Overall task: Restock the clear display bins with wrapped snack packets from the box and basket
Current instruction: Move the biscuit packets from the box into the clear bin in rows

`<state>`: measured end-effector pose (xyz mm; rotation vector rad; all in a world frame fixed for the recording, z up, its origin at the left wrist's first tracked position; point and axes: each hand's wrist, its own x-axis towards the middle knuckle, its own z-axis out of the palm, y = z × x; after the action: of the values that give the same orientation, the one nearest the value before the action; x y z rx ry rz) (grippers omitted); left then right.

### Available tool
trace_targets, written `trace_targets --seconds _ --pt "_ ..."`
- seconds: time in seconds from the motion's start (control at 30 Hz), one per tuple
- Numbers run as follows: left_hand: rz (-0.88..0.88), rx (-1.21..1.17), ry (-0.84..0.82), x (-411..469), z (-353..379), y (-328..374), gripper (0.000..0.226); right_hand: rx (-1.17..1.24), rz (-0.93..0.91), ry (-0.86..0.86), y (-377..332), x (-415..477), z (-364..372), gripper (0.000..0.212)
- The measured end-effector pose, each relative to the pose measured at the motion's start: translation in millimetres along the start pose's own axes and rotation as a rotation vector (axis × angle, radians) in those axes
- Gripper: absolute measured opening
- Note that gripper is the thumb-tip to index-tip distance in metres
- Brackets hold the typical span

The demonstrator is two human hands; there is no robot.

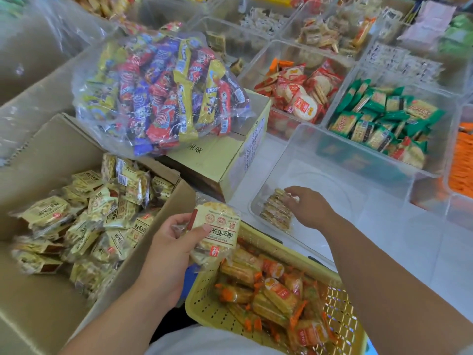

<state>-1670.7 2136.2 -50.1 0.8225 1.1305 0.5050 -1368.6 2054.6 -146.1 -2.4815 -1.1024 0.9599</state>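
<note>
My left hand (174, 242) grips a small stack of pale yellow wrapped snack packets (217, 226) above the gap between the cardboard box (38, 303) and the yellow basket (204, 303). The box at the left holds several of the same packets (84, 219). My right hand (311, 207) reaches into the near clear bin (302, 139), its fingers curled over a row of packets (277, 213) standing on edge at the bin's near left corner. The basket holds orange and yellow wrapped packets (276, 298).
A clear bag of mixed colourful snacks (158, 90) lies on a smaller cardboard box (230, 155) behind the open box. Further clear bins hold red-and-white packets (302, 93), green packets (378, 119) and orange packets (463, 162). More filled bins stand at the back.
</note>
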Motion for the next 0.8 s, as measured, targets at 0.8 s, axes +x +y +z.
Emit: trace_targets --seconds 0.8 --pt "-0.041 0.102 -0.195 -3.4 16.1 -15.3 0.049 0.069 -0.536 0.193 -83.2 -158.1 36.7 0.079"
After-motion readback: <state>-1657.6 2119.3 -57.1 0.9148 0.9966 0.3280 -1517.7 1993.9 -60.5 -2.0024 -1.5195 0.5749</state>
